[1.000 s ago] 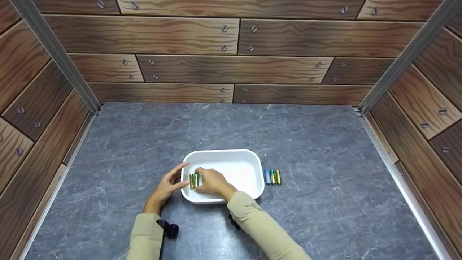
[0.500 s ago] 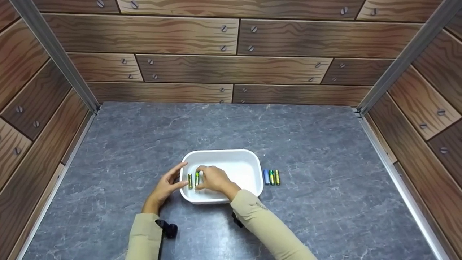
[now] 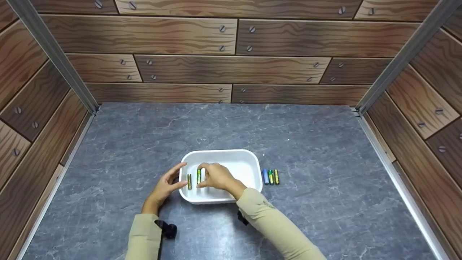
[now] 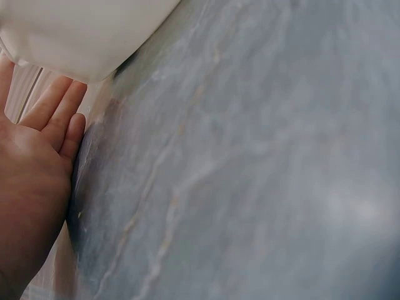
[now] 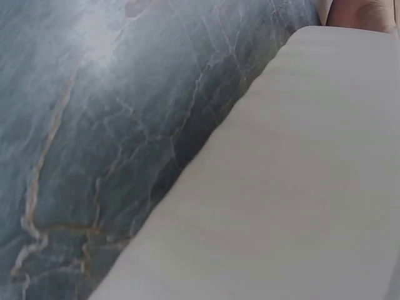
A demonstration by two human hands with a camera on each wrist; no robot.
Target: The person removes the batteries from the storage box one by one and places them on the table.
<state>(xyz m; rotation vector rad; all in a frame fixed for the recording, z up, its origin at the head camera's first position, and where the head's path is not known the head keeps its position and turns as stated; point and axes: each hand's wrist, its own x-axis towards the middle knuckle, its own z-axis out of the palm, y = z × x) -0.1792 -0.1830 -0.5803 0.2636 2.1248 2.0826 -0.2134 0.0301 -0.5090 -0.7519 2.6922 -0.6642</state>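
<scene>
My right hand (image 3: 218,177) is inside the white tray (image 3: 231,196) and pinches a green and gold battery (image 3: 199,177) by its two ends, between thumb and finger. To its left, a second gold-green battery (image 3: 189,182) lies near the tray's left wall. My left hand (image 3: 166,186) is at the left rim, thumb and index finger spread apart over it. In the left wrist view the other fingers (image 4: 53,109) reach out straight along the tray's outer wall (image 4: 81,37). The right wrist view holds mostly the tray's outer side (image 5: 269,175), which hides the battery.
Just right of the tray, a blue battery (image 3: 265,177), a green one (image 3: 271,177) and a gold one (image 3: 277,177) lie side by side on the grey marbled table (image 3: 325,151). Wood-patterned walls (image 3: 187,68) enclose the table at the back and sides.
My right hand has moved slightly right with the pinched battery, widening the gap to the one at the tray's left wall. The left hand stays at the rim.
</scene>
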